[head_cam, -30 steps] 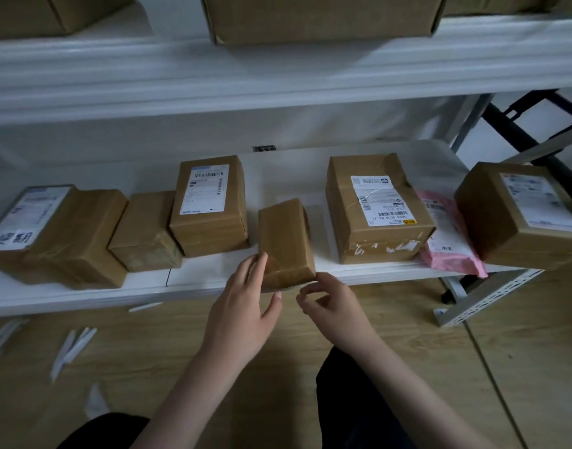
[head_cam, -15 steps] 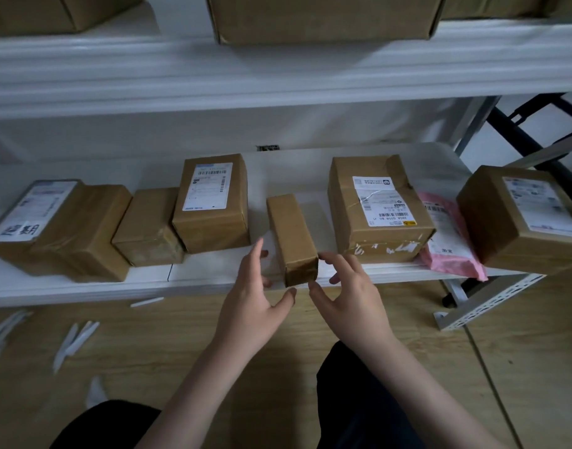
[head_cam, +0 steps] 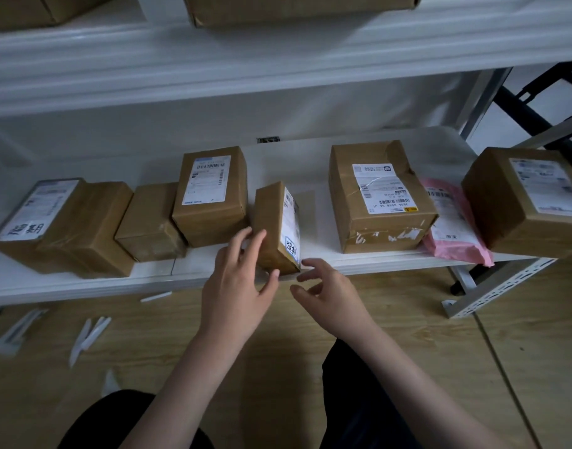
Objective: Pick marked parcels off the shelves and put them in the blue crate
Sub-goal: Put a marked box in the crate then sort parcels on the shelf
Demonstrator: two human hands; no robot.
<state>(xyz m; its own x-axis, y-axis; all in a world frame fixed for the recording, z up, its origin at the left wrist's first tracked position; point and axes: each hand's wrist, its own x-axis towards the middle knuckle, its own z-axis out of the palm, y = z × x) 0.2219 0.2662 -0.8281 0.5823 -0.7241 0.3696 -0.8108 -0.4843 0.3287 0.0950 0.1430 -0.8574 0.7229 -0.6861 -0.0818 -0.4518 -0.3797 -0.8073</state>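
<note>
At the shelf's front edge our left hand (head_cam: 237,286) touches the small parcel (head_cam: 275,227) with straight fingers, its handwritten mark showing; our right hand (head_cam: 330,294) hovers loosely spread, empty. We judge nothing crated yet; no blue crate shows. Seven parcels line this shelf (head_cam: 310,163).

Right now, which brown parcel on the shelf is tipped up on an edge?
The small parcel by the left hand; every other box lies flat.
</note>
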